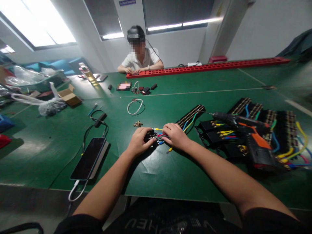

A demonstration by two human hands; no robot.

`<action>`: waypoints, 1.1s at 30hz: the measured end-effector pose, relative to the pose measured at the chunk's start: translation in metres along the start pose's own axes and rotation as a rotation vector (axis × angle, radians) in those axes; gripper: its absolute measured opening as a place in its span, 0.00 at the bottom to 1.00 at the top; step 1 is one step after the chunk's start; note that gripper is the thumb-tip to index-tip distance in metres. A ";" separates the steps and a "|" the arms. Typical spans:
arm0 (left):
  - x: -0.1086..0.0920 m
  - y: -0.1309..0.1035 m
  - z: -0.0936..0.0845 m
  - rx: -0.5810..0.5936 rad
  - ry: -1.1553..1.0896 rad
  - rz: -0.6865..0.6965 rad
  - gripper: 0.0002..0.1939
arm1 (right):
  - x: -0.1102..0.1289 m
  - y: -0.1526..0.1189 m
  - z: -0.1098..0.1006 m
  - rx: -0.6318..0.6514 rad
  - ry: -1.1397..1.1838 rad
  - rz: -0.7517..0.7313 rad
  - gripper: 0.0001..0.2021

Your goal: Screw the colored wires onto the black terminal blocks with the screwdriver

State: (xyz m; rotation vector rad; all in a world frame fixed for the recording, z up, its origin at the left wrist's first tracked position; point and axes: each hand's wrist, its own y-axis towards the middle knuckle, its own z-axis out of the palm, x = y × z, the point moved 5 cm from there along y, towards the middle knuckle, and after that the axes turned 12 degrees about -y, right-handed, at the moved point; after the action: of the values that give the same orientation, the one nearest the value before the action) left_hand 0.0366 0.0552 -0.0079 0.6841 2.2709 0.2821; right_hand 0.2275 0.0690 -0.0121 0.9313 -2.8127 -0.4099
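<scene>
A small black part with metal terminals [151, 134] lies on the green table in front of me. My left hand [140, 141] is wrapped round its left side, thumb along the near edge. My right hand [175, 136] has its fingers closed on the coloured wires [159, 134] at the part's right side; yellow, red and blue leads show between the hands. A loose yellow wire end [169, 150] sticks out below my right hand. Behind that hand, a black strip with brass contacts [191, 116] carries blue, green and yellow wires. Small brass screws [138, 124] sit in a pile beyond my left hand.
An orange and black power drill [253, 136] rests at right beside several wired black strips [270, 122]. At left are a phone [89, 158] with cables and a small cardboard box [70, 96]. Across the table, a person [140, 58] touches a long red rail [207, 66].
</scene>
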 end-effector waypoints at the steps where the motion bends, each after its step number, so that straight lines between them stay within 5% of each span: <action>1: 0.000 0.000 0.000 -0.003 -0.004 -0.001 0.20 | 0.000 0.000 0.000 -0.001 -0.001 -0.003 0.12; 33: -0.004 0.001 0.006 -0.015 0.017 0.075 0.21 | 0.001 0.002 0.005 -0.019 0.011 0.022 0.11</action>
State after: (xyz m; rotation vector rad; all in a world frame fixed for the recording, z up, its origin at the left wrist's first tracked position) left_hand 0.0439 0.0540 -0.0088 0.7627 2.2600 0.3418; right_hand 0.2241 0.0712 -0.0160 0.8948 -2.8016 -0.4271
